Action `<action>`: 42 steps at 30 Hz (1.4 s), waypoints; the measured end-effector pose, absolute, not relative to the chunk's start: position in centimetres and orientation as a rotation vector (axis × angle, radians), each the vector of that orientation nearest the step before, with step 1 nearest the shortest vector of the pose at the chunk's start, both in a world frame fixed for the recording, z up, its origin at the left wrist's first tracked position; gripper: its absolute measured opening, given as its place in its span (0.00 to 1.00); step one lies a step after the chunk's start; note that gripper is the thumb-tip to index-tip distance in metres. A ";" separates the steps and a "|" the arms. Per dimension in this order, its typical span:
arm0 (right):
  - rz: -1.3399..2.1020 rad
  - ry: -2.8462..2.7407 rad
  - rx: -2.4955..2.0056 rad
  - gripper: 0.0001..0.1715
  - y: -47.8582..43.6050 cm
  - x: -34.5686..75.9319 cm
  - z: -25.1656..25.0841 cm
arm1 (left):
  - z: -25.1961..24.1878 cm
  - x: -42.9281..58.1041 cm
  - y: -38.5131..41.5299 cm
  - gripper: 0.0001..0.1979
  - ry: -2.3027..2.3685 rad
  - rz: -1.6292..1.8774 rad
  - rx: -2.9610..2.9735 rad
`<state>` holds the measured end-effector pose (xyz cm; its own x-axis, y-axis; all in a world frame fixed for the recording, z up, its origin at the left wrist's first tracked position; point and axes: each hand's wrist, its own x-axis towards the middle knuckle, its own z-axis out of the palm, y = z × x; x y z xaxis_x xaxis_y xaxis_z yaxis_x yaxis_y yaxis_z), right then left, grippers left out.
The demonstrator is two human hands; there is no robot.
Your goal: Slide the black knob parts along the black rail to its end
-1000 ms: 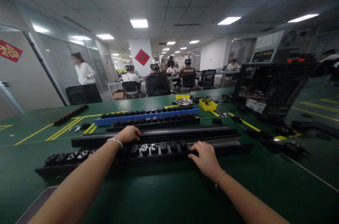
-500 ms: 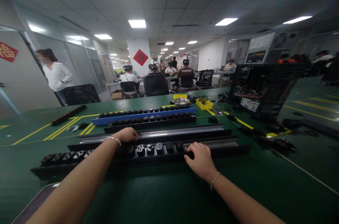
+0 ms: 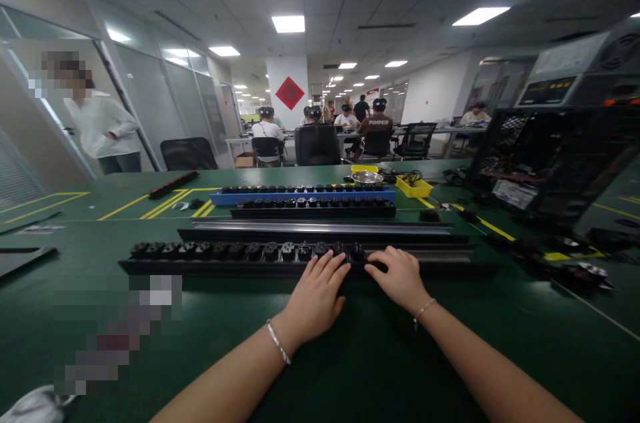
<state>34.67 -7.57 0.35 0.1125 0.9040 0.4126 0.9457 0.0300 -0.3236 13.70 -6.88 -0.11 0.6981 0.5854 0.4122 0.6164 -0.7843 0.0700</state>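
Observation:
A long black rail [image 3: 200,270] lies across the green table in front of me, with a row of black socket modules [image 3: 270,251] seated in its channel. My left hand [image 3: 316,293] lies palm down, fingers stretched, its fingertips on the modules near the right end of the row. At that end my right hand [image 3: 400,278] has its thumb and forefinger drawn close together at the last socket module [image 3: 357,252]; its grip is partly hidden. Right of this hand, the rail's bare metal channel [image 3: 445,254] shows. A second rail [image 3: 320,228], with a shiny channel, lies just behind.
Farther back are a blue rail [image 3: 220,198] and another black rail [image 3: 315,212], both bearing modules. A metal bowl [image 3: 367,178] and a yellow bin [image 3: 414,187] stand beyond. An open computer case [image 3: 520,170] is at the right, near loose black parts [image 3: 530,253]. A person [image 3: 103,123] stands at the left.
My left hand has moved right along the row, from behind the modules to close beside my right hand. The right hand stays at the row's end. The view has turned left.

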 end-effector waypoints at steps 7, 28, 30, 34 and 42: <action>-0.125 -1.818 -1.857 0.15 -5.8 33.6 0.5 | -0.9 13.2 -5.5 0.29 -1.047 -0.624 -2.800; -0.169 -1.572 -1.933 0.23 -4.4 30.3 0.5 | -1.2 13.4 -5.3 0.31 -1.055 -0.662 -2.819; -0.165 -1.574 -1.942 0.23 -4.4 30.3 0.6 | -1.2 13.4 -5.3 0.30 -1.057 -0.660 -2.809; -0.167 -1.566 -1.977 0.23 -4.5 30.4 0.6 | -1.3 13.4 -5.3 0.29 -1.050 -0.665 -2.801; -0.217 -1.536 -2.003 0.23 -4.5 31.1 0.5 | -1.1 13.4 -5.5 0.30 -1.053 -0.658 -2.815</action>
<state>31.10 -4.45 0.46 0.3176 0.8239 0.4694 0.9216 -0.1516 -0.3573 13.36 -5.49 -1.13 0.6745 0.6120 0.4129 0.6396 -0.7637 0.0872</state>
